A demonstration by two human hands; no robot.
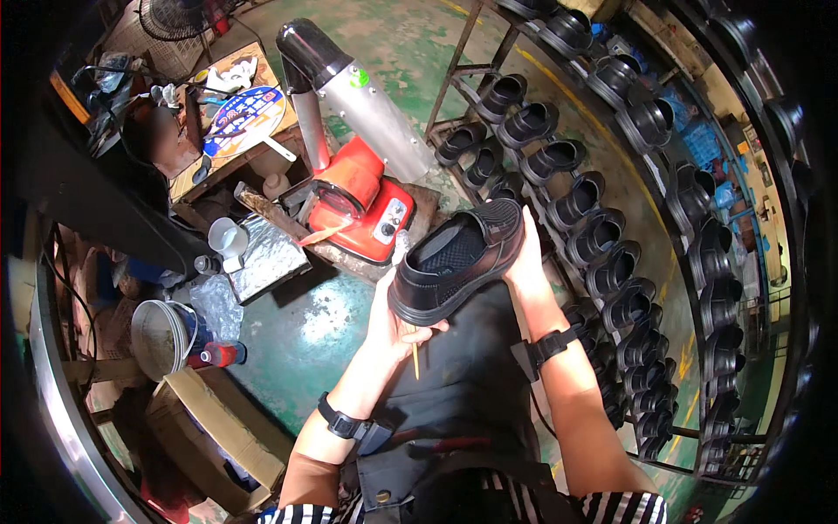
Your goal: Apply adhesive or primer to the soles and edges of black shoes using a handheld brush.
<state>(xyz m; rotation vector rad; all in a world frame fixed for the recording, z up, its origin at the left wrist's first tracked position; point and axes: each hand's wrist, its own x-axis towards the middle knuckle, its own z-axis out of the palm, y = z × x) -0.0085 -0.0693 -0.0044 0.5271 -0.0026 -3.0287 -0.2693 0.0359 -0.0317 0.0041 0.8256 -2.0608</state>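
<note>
A black slip-on shoe (458, 253) is held up in front of me, its toe pointing to the upper right. My left hand (393, 319) grips the heel end from below, with its fingers under the sole. A thin light-coloured stick (415, 360) pokes down from beneath those same fingers. Around the toe end is my right hand (525, 253), closed on the side of the shoe; most of its fingers are hidden behind it. Just beyond the shoe stands a red machine (371, 210) with a dial panel and a silver pipe (371, 109) rising from it.
Racks of black shoes (596, 234) fill the right side, close to my right arm. To the left are a cluttered table (188, 183), a white cup (229, 237), a white bucket (161, 336), a red bottle (223, 353) and an open cardboard box (196, 437). A fan (179, 13) stands far left.
</note>
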